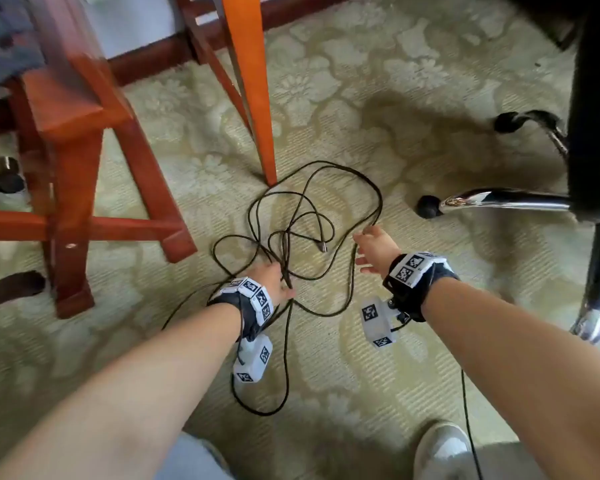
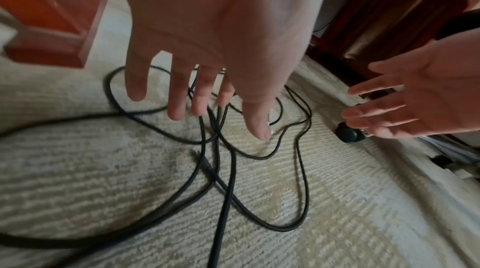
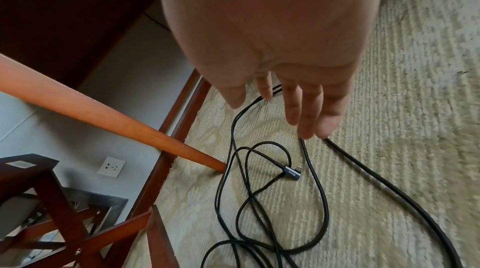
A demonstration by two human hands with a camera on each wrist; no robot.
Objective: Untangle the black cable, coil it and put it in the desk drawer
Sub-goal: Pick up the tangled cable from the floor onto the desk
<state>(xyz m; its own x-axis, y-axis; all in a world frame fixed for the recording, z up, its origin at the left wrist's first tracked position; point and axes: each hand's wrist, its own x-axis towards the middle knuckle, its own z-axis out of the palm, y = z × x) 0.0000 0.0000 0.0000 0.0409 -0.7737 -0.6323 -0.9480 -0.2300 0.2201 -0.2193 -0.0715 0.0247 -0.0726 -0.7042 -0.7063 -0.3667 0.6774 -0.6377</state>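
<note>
2 slack, empty-fingered hands, left [image 1: 272, 278] and right [image 1: 374, 247], over tangled black cable [image 1: 326, 188] on carpet [image 1: 413, 358]

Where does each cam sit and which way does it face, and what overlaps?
Head: on the head, looking forward and down at the carpet with the black cable; both forearms, left hand, right hand and a shoe show.
Left wrist: on the left wrist, looking along the open left hand at the cable crossings; the right hand's palm shows at right.
Right wrist: on the right wrist, looking along the open right hand toward a table leg and the cable's plug.
Shared: all three see the cable; head and right wrist see the plug.
</note>
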